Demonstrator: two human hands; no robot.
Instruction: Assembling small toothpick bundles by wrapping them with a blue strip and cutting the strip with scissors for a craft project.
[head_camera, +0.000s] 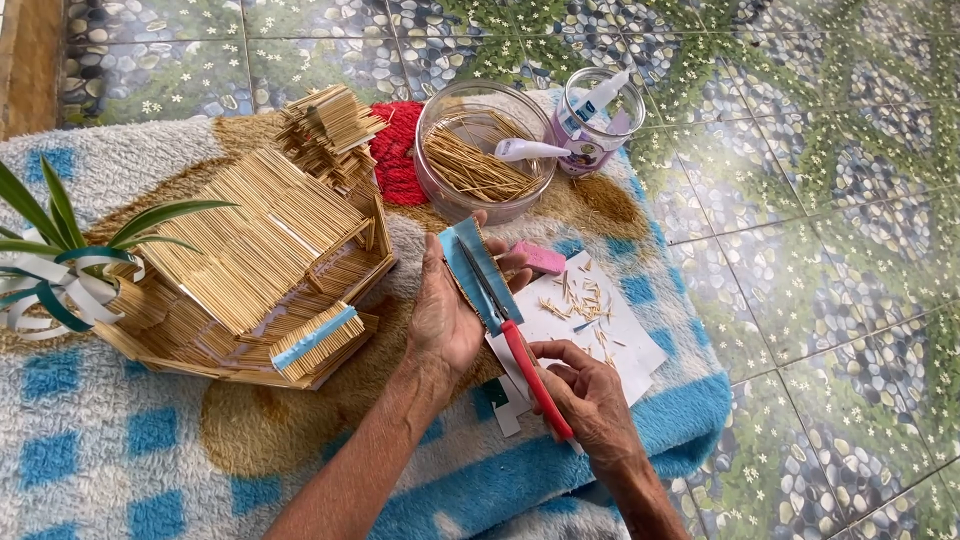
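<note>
On the blue-checked towel (120, 440) spread over the tiled floor (830, 260), the left hand (447, 310) gripped a small panel of glued sticks backed with blue paper (478, 270), thumb and fingers pinching it from below so that it stood tilted on edge. The right hand (590, 400) was clenched around the red handle of a utility knife (520, 345), whose thin blade lay along the panel's right edge, touching it. Directly beneath the knife lay a white sheet of paper (620, 335), strewn with short stick trimmings (585, 300), and a pink eraser-like block (540, 258) rested at the sheet's upper corner, just beside the left fingertips.

Left of the left hand, close to the wrist, stood a model house of sticks (255, 265), its base nearly touching the forearm. Beyond the panel sat a clear round tub of loose sticks (480, 155) with a white glue tube (525, 150) across its rim, and a smaller clear jar (600, 115) beside it. The towel's edge ran just right of the white sheet; past it was open tile. A green plant with white ribbon (60, 265) occupied the far left.
</note>
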